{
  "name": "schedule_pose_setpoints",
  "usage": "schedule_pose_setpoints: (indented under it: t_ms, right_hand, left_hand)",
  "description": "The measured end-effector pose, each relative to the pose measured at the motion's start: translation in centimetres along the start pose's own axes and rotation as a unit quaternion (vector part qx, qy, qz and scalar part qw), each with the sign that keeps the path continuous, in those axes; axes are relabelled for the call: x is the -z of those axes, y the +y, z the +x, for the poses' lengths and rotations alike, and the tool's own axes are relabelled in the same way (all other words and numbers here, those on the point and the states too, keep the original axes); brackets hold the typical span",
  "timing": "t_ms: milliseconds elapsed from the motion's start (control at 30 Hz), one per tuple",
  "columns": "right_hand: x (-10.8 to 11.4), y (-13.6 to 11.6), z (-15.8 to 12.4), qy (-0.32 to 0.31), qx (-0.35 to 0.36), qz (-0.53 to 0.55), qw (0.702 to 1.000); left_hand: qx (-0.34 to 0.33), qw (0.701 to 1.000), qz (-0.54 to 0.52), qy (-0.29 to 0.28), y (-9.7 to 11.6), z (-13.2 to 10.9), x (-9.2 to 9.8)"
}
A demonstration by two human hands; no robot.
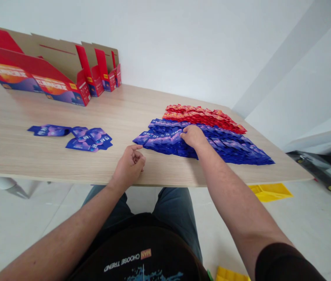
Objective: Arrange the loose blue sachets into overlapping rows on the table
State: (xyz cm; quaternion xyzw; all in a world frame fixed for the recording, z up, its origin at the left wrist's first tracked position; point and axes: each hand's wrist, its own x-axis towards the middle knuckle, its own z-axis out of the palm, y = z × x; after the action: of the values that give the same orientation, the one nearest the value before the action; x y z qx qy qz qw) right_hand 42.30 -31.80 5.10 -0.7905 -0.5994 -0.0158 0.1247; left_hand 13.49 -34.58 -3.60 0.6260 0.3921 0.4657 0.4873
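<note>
Overlapping rows of blue-purple sachets lie on the table right of centre. My right hand reaches into them from above, its thumb and fingers pinched at a sachet's upper edge; the fingertips are partly hidden. Just off the left end of these rows is my left hand, low over the tabletop with loosely curled fingers apart and nothing in them. Its index finger points toward the nearest sachet. Behind the blue rows are rows of red sachets. A small loose group of blue sachets lies to the left.
Red and blue open-topped cartons stand in a row along the wall at the back left. The wooden table ends at a front edge close to my lap. Yellow trays and a dark wheeled cart are on the floor.
</note>
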Motion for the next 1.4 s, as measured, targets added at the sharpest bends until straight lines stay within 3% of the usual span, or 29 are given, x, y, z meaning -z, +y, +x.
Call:
schedule_pose_setpoints:
  t_ms: [300, 500, 600, 767, 900, 1033, 1200, 1333, 1400]
  right_hand:
    - [-0.4, 0.1, -1.7, 0.023, -0.03, -0.049, 0.998]
    - [0.7, 0.7, -5.2, 0.152, -0.027, 0.025, 0.988]
    - [-0.5, 1.0, -9.0, 0.184, -0.029, 0.116, 0.976]
    - [-4.7, 1.8, -14.6, 0.131, -0.052, 0.198, 0.97]
    - [-6.6, 2.3, -15.6, 0.098, -0.072, 0.202, 0.972]
    - [-7.0, 2.4, -15.4, 0.097, -0.063, 0.194, 0.974]
    - [-7.6, 2.2, -15.5, 0.117, -0.035, 0.182, 0.976]
    - [-7.9, 1.9, -15.8, 0.138, -0.015, 0.182, 0.974]
    - [-7.9, 1.8, -15.8, 0.135, -0.008, 0.18, 0.974]
  left_hand:
    - [-0.01, 1.0, 0.005, 0.002, -0.3, -0.3, -0.1]
    - [-0.022, 1.0, 0.002, 0.01, -0.3, -0.3, -0.1]
    - [-0.022, 1.0, 0.005, 0.005, -0.3, -0.5, 0.3]
    - [-0.036, 0.99, 0.136, 0.022, 0.1, -0.5, 3.5]
    - [-0.056, 0.945, 0.311, 0.083, 0.8, 0.5, 8.6]
    - [-0.043, 0.868, 0.478, 0.127, 1.2, 3.4, 13.4]
    - [-0.013, 0.838, 0.542, 0.064, 1.0, 8.3, 16.3]
    - [0.11, 0.771, 0.625, -0.053, 1.3, 11.2, 16.7]
    - [0.11, 0.761, 0.635, -0.079, 1.6, 12.2, 16.7]
